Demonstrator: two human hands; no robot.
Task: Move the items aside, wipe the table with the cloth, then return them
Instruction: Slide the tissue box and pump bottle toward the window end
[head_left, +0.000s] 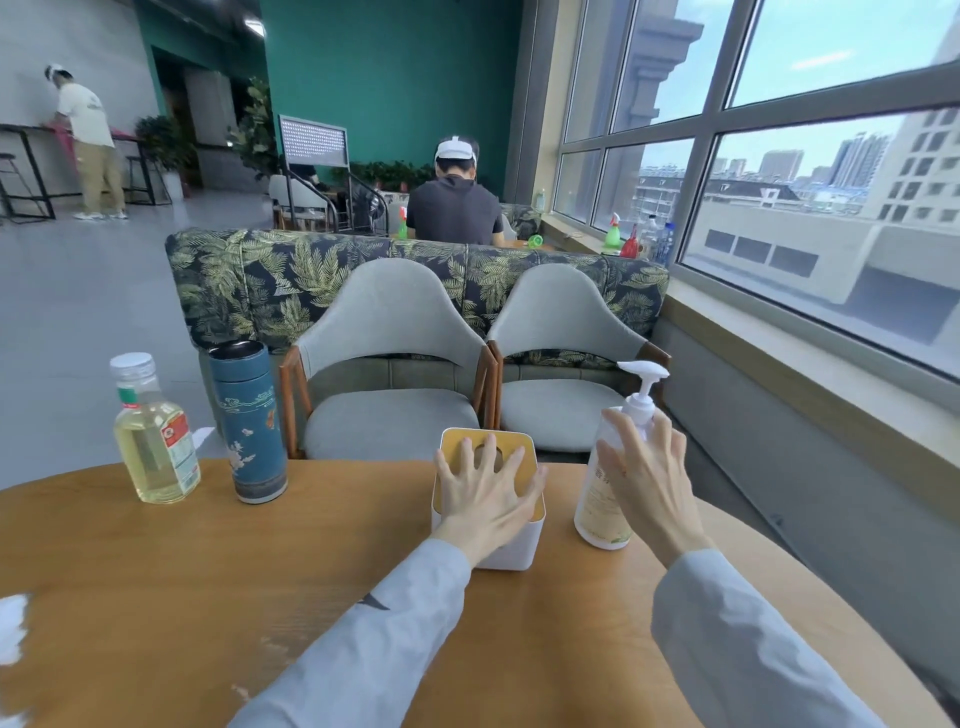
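Left hand (485, 488) flat, fingers spread, on the box (511, 552) at lower centre; right hand (649, 478) straight-fingered against the pump bottle (597, 512) beside it, probably no grip yet, both poised to shift them aside for wiping

Blue flask (250, 422) – cloud pattern; white box (511, 545) – yellow lid.

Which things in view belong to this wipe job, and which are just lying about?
Job: round wooden table; clear bottle of yellow liquid; blue patterned flask; white tissue box with yellow top, under left hand; white pump bottle by right hand.
Just around: two grey chairs; leaf-print sofa; spray bottles on the windowsill.
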